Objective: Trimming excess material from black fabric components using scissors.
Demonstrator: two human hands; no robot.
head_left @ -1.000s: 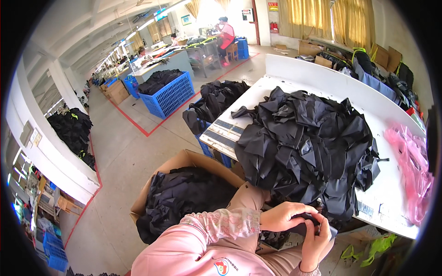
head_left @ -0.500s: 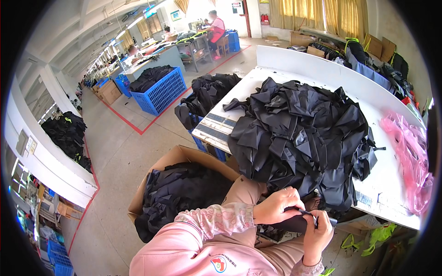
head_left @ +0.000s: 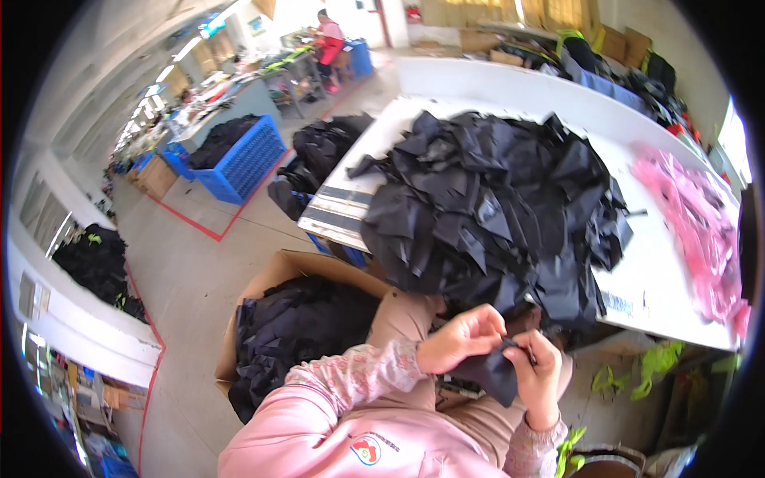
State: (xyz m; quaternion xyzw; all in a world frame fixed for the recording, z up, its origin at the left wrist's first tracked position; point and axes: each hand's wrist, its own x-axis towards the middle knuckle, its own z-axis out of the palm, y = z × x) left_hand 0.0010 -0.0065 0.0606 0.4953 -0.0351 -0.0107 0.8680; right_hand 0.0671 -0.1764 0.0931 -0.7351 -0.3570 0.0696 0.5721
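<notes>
Over my lap, a small black fabric piece (head_left: 496, 376) hangs between my two hands. My left hand (head_left: 462, 340) pinches its upper edge with thumb and fingertips. Close beside it, my right hand (head_left: 537, 368) grips the same edge between thumb and bent fingers. Just beyond my hands, a large heap of black fabric pieces (head_left: 494, 207) covers much of the white table (head_left: 351, 179), some hanging over its near edge. By my left leg stands a cardboard box (head_left: 229, 350) filled with more black fabric.
Pink plastic bags (head_left: 692, 231) lie on the table's right side. A blue crate (head_left: 245, 163) of dark fabric stands on the floor at the far left. Bright yellow-green strips (head_left: 657, 368) hang below the table's right edge. A person (head_left: 328, 46) in red stands far back.
The view has shifted, so the surroundings sit further left and up. The fabric piece has turned and now hangs down between my hands, which still hold its top edge.
</notes>
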